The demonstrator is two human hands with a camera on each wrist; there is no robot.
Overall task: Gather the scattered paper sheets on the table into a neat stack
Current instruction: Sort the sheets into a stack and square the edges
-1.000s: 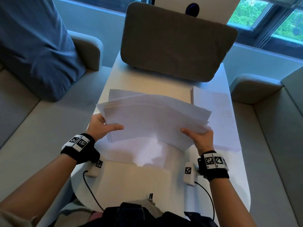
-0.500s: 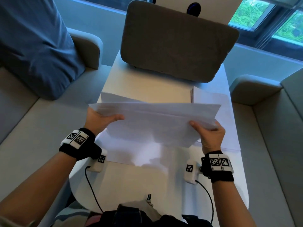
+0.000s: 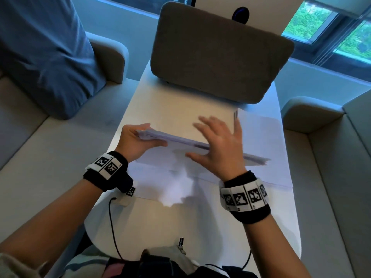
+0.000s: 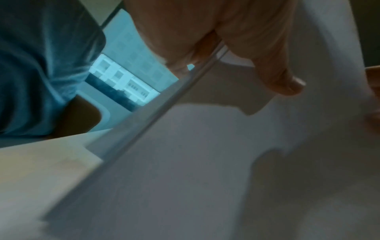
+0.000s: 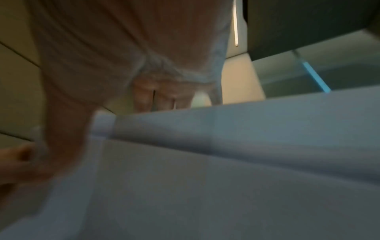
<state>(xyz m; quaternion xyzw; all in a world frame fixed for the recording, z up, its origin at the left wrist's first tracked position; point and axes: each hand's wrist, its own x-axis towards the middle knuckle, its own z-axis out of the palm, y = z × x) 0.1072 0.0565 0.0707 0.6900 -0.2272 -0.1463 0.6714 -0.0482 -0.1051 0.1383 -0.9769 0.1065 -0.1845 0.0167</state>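
Observation:
My left hand [image 3: 136,143] grips the left end of a bundle of white sheets [image 3: 180,140], seen almost edge-on above the white table [image 3: 180,221]. In the left wrist view my thumb [image 4: 277,73] presses on the bundle [image 4: 205,162]. My right hand [image 3: 218,145] is spread flat over the bundle's right half, fingers straight and blurred. The right wrist view shows the palm [image 5: 123,56] above the paper edge [image 5: 226,123]. Loose sheets [image 3: 160,177] lie flat under the bundle. A further pile of paper [image 3: 267,137] lies at the right.
A grey cushion [image 3: 216,53] stands at the table's far end, just behind the paper. Beige sofa seats [image 3: 40,157] flank the table on both sides, with a blue pillow [image 3: 44,53] at the left. Cables run from my wristbands over the near table edge.
The bundle has tipped from facing me to nearly edge-on and moved lower. My right hand has let go of its right end and now spreads open over the top.

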